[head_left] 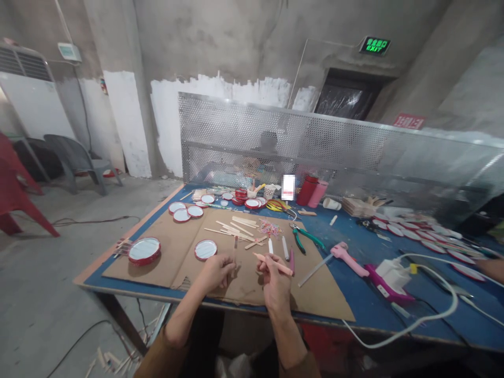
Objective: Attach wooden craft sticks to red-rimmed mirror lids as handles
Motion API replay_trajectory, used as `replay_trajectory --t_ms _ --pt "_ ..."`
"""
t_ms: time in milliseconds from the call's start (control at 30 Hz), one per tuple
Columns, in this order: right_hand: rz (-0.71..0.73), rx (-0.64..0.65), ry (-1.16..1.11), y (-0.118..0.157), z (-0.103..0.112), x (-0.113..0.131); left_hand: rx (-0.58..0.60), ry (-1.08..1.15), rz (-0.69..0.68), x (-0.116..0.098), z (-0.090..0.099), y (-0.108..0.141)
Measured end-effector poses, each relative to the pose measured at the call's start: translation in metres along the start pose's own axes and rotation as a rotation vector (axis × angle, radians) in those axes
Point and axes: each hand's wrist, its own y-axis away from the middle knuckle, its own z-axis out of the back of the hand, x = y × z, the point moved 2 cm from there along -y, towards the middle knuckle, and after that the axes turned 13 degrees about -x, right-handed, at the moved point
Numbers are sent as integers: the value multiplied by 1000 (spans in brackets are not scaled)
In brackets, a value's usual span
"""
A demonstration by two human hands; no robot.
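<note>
My left hand (220,272) pinches a small wooden stick (235,249) that stands upright with a dark reddish tip. In my right hand (274,281) is a peach-coloured pen (280,264), its point toward the left. Both hands are over a brown cardboard sheet (157,278). Beyond them lie loose wooden sticks (232,229) and a heap of thin coloured pieces (270,228). A round white disc with a red rim (205,249) rests just past my left hand. White markers (285,248) and a purple pen (292,261) lie past my right hand.
Green-handled pliers (311,239) and a pink glue gun (348,260) lie right, beside a magenta power strip (388,283) with white cables. Stacked red-rimmed discs (144,251) stand left. Red and pink bottles (307,190) stand before a perforated metal screen (236,126). Another person's hand (490,269) shows far right.
</note>
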Motion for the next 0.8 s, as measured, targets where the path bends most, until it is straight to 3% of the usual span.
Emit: replay_trajectory --t_ms 800 --pt "-14 -9 -15 2 -1 0 -1 -1 -4 2 0 -1"
